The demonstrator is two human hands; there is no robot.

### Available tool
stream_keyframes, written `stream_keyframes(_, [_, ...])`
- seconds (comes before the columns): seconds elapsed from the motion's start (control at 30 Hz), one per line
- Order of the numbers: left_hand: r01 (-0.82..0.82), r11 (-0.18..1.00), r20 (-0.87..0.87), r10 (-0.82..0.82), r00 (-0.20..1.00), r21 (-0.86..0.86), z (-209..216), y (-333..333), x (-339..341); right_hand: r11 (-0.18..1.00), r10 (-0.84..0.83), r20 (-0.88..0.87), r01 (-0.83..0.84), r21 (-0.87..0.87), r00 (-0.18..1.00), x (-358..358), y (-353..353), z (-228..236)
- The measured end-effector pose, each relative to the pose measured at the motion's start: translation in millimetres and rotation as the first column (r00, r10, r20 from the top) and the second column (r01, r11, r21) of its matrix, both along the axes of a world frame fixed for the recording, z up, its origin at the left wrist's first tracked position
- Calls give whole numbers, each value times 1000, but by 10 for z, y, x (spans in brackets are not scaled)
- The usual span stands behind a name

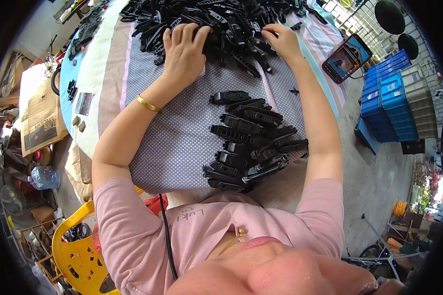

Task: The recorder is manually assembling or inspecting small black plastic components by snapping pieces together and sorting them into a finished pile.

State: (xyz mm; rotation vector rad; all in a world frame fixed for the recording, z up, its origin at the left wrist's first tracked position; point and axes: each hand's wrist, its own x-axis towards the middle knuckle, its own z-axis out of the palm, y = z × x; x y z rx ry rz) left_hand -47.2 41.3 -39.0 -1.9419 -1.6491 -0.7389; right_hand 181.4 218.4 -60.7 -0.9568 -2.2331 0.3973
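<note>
A big heap of black plastic parts (236, 34), long and narrow with slotted edges, covers the far part of the cloth-covered table. My left hand (184, 51) rests palm down on the heap's near left edge, its fingers apart and nothing visibly held. At the heap's right edge, my right hand (283, 43) has its thumb and fingers brought together; whatever lies between them is too small to tell. Closer to me, a group of similar black parts (238, 125) lies stacked in overlapping rows between my forearms.
A phone (347, 58) stands tilted at the table's right edge. Blue crates (389, 98) are stacked on the floor beyond. Left of me are a yellow chair (76, 250), a cardboard box (42, 120) and a clear water jug (44, 177). A dark cord hangs over my shirt.
</note>
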Motion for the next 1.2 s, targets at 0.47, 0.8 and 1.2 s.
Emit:
stream_keyframes(0.47, [447, 788, -51, -514, 857, -423, 99, 24, 389, 941, -169, -220, 224, 253, 961, -14, -410, 225])
stream_keyframes(0.8, [275, 942, 73, -293, 953, 192, 99, 158, 42, 981, 185, -423, -193, 25, 887, -139, -784, 383])
stream_keyframes(1.2, [382, 847, 919, -394, -21, 371, 466, 197, -239, 961, 258, -243, -273, -32, 935, -144, -924, 468])
